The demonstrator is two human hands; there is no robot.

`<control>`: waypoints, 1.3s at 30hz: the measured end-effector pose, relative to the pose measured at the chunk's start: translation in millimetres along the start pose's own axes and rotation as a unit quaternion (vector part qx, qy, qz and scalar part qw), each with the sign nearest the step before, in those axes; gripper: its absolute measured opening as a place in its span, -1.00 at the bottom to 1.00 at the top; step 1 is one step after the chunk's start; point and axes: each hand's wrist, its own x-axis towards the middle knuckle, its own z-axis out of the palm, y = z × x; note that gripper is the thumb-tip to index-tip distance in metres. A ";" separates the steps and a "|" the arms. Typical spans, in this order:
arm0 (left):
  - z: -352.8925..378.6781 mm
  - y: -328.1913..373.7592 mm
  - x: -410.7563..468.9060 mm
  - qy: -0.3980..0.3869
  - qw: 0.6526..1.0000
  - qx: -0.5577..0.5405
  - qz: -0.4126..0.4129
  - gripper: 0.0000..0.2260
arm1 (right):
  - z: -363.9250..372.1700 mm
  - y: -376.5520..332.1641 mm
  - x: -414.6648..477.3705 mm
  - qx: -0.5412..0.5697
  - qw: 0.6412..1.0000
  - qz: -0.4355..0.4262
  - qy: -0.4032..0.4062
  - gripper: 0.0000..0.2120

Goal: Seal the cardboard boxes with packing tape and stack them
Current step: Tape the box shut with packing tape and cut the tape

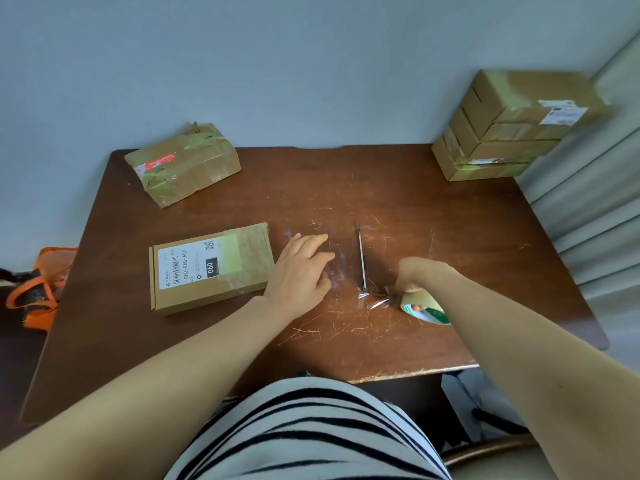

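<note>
Right hand [417,274] grips a green-and-white tape roll [425,307], clear strip [375,300] crumpled.

Scratched brown table [433,216] set against a pale blue-grey wall [294,64].
Pushed close to the corner, worn pale along the near edge; light pleated curtain [602,216] hanging just beside the right side; orange-strapped bag [34,285] down on the dark floor [20,341] at the left; curved wooden chair rim [491,448] low on the right; soft, even light throughout.

Reddish-brown table [450,271], tan boxes [211,271], black-and-white striped shirt [304,434], orange bag [38,282], perhaps green-and-white tape roll [427,308], grey-blue wall [277,64].
</note>
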 end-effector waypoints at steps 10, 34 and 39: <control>-5.9 8.4 2.1 -0.043 0.986 -0.110 -0.118 -0.65 | -16.8 -28.4 -30.3 -0.062 0.996 -0.026 0.050 -0.93; -52.9 -52.7 30.5 0.042 0.631 -0.584 -0.509 -0.88 | -52.5 -94.8 -80.9 0.366 0.916 -0.149 0.069 -0.66; -77.6 -98.8 25.2 0.074 0.700 -0.484 -0.520 -0.86 | -28.9 -128.9 -78.5 0.499 0.838 -0.219 -0.011 -0.63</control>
